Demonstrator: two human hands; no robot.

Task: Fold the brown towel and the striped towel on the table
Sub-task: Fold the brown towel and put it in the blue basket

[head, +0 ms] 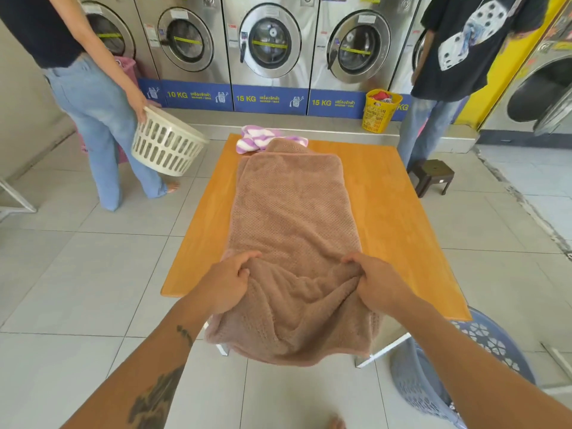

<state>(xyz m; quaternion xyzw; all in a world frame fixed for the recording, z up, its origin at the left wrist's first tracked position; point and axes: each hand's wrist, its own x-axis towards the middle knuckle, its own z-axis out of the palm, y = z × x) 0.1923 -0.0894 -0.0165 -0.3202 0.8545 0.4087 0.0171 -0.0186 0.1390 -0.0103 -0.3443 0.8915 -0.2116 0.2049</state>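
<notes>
The brown towel [294, 218] lies lengthwise down the middle of the orange wooden table [393, 212], doubled over, with its near end hanging off the front edge. My left hand [229, 281] grips its left side near the table's front edge. My right hand [377, 281] grips the right side at the same height, and the cloth bunches between them. The striped towel [257, 140], purple and white, sits crumpled at the table's far edge, partly under the brown towel's far end.
A person with a white laundry basket [167, 147] stands at the left. Another person stands at the back right beside a yellow basket [379, 111] and a dark stool [431, 174]. A grey-blue basket [439, 376] sits by my right. Washing machines [269, 41] line the far wall.
</notes>
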